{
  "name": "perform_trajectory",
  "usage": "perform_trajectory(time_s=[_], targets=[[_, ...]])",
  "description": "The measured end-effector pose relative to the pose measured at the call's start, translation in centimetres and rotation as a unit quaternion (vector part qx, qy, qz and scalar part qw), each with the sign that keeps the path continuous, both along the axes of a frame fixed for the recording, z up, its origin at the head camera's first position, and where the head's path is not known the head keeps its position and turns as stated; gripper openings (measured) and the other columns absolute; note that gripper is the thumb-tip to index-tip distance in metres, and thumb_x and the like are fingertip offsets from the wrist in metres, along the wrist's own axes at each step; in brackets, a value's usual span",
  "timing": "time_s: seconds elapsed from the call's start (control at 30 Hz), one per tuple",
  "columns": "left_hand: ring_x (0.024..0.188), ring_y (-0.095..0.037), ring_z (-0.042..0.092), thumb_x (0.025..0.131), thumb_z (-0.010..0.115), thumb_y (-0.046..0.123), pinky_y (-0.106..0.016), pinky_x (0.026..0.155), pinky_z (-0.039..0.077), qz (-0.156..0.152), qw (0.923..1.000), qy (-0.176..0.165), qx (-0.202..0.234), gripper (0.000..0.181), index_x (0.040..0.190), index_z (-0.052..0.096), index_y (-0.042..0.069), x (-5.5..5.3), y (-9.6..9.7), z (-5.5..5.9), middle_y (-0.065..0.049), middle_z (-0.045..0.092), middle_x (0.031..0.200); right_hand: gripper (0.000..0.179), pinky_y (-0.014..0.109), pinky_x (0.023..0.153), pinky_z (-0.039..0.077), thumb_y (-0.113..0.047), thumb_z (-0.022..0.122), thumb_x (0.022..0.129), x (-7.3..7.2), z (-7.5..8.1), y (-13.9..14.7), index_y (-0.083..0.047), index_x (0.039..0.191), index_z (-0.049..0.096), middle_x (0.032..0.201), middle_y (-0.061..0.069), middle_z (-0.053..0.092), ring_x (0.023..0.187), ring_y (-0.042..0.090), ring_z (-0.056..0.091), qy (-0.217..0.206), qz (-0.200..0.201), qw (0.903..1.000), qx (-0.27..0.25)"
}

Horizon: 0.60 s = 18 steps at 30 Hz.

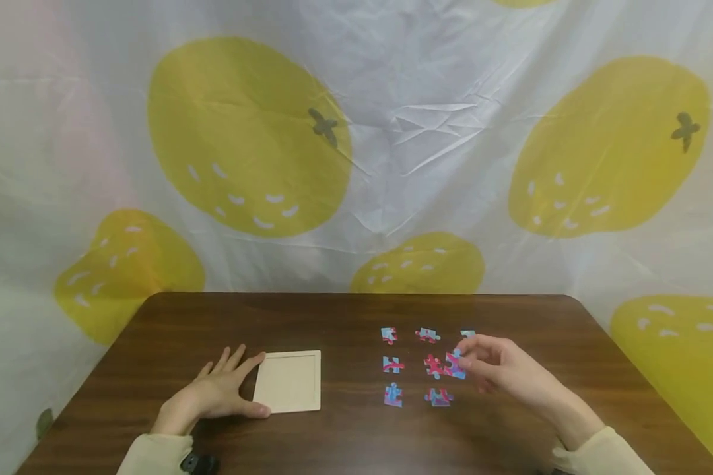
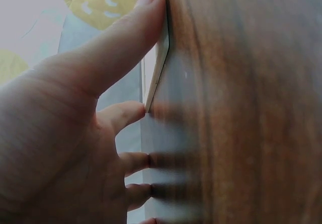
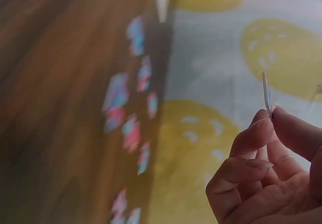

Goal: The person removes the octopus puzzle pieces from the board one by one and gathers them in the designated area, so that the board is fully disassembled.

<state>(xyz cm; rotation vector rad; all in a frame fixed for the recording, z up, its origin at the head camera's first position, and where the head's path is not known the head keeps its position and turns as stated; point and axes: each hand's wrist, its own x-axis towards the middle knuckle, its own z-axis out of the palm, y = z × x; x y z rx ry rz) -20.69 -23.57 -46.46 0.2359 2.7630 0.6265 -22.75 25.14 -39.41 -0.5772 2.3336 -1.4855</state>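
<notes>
My right hand pinches a blue, pink and purple puzzle piece between thumb and forefinger. In the right wrist view this piece appears edge-on, off the table. Beside it lies a mostly red puzzle piece, and a light blue piece is partly hidden behind my right hand. To the left, a pale square puzzle tray with a raised rim lies on the table. The left hand has its fingers spread, the thumb resting on the tray's near left corner and the forefinger touching its far left corner.
Several more puzzle pieces, such as a blue and purple one, lie in loose rows right of the tray. The dark wooden table ends at a white curtain printed with yellow fruit.
</notes>
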Motion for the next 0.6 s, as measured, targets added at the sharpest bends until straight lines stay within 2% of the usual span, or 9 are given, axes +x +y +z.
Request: perform_trajectory(time_s=[0.2,0.3,0.47,0.6], targets=[[0.142,-0.053,0.000,0.063,0.070,0.079,-0.073,0.106,0.002,0.000,0.9998,0.017,-0.006,0.119,0.155,0.028,0.015,-0.4,-0.2,-0.3,-0.029,0.007,0.158,0.030,0.035,0.055,0.052,-0.022,0.064,0.096,-0.4,-1.7,2.6,-0.001,0.115,0.058,0.078,0.010,0.057,0.058,0.015,0.052,-0.031,0.016,0.9992,0.023],[0.142,-0.053,0.000,0.064,0.069,0.079,-0.074,0.105,0.002,-0.001,0.9998,0.017,-0.006,0.120,0.155,0.027,0.013,-0.5,-0.3,-0.3,-0.030,0.007,0.158,0.028,0.032,0.053,0.050,-0.021,0.064,0.096,-0.8,-2.5,3.6,0.000,0.114,0.059,0.077,0.009,0.056,0.058,0.015,0.053,-0.038,0.021,0.9985,0.033],[0.140,-0.056,0.000,0.069,0.073,0.071,-0.075,0.104,0.002,-0.010,0.9999,-0.002,-0.002,0.115,0.155,0.025,0.010,0.1,0.2,1.0,-0.034,0.005,0.156,0.022,0.024,0.044,0.041,-0.018,0.063,0.097,-1.2,-3.9,5.1,0.001,0.107,0.060,0.068,0.006,0.054,0.054,0.015,0.052,-0.036,0.021,0.9980,0.048],[0.138,-0.060,0.002,0.072,0.076,0.063,-0.076,0.103,0.004,-0.013,0.9999,-0.004,-0.001,0.111,0.154,0.026,0.006,0.7,0.8,1.7,-0.039,0.006,0.153,0.020,0.024,0.043,0.039,-0.016,0.063,0.096,-1.4,-4.5,6.0,0.002,0.105,0.060,0.067,0.007,0.054,0.053,0.015,0.052,-0.033,0.020,0.9975,0.059]])
